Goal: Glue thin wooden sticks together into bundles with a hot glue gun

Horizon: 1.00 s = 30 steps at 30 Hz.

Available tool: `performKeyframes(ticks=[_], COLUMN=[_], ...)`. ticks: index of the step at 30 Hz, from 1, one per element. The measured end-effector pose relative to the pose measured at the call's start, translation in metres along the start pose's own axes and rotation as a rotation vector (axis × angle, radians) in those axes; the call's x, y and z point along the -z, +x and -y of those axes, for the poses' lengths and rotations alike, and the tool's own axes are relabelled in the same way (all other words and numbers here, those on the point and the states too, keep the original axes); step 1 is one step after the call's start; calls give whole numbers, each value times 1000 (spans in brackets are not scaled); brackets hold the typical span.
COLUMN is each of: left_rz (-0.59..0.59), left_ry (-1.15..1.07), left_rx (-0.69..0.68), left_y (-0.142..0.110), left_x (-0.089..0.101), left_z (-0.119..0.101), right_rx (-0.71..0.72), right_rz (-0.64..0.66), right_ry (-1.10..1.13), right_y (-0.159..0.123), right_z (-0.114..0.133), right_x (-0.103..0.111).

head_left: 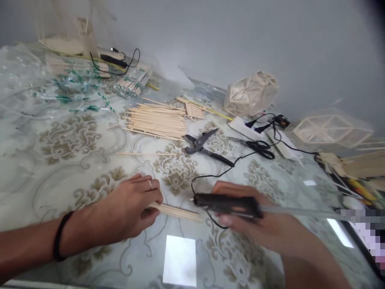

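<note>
My left hand (132, 206), with a ring and a black wristband, pinches a small bundle of thin wooden sticks (180, 212) just above the tabletop. Held in my right hand (249, 208) is a black hot glue gun (228, 204). Its nozzle points left, close above the right part of the bundle, and a clear glue stick (294, 209) juts from its back. The gun and right hand are slightly blurred. Beyond the hands lies a large pile of wooden sticks (158, 120), with a single stick (144, 153) in front of it.
Black pliers (204, 147) and scissors (255, 147) lie behind the gun's cord. A white power strip (246, 128) sits near the wall. Two faceted stick frames (252, 93) stand at the back right. Packaged sticks (132, 82) and clear plastic wrappers (78, 86) cover the back left.
</note>
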<state>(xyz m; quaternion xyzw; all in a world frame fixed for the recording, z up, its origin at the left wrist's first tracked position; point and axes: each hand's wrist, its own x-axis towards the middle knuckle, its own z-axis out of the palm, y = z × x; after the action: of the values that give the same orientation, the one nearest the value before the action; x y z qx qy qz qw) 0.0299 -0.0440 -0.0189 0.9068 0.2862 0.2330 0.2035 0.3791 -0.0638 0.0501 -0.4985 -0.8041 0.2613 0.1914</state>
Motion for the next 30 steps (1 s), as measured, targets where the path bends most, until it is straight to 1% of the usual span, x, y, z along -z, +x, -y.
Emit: performKeyframes(ticks=[1, 2, 4, 8, 10, 12, 15, 18, 21, 24, 27, 30], left_rz=[1, 1, 5, 27, 34, 25, 27, 59, 71, 52, 25, 25], left_ry=[-11, -23, -46, -113, -135, -148, -170, -182, -187, -172, -153, -141], left_rx=[6, 13, 29, 57, 68, 80, 100, 115, 135, 137, 126, 120], left_y=[0, 0, -1, -3, -3, -3, -3, -4, -4, -4, -1, 2], left_x=[1, 1, 2, 4, 3, 2, 0, 1, 2, 1, -1, 0], left_z=[0, 0, 1, 2, 2, 2, 2, 2, 1, 1, 1, 0], right_rx=[57, 83, 76, -43, -78, -70, -18, 23, 40, 51, 21, 7], right_rz=[119, 203, 266, 222, 226, 238, 228, 211, 193, 182, 213, 254], right_ry=[60, 105, 138, 216, 285, 304, 259, 241, 223, 205, 169, 143], right_y=[9, 16, 24, 21, 16, 12, 8, 8, 11, 13, 16, 18], right_z=[6, 10, 11, 7, 7, 10, 14, 16, 16, 17, 19, 22], right_x=[-8, -15, -25, -32, -38, -46, -58, -64, -66, -66, -65, -63])
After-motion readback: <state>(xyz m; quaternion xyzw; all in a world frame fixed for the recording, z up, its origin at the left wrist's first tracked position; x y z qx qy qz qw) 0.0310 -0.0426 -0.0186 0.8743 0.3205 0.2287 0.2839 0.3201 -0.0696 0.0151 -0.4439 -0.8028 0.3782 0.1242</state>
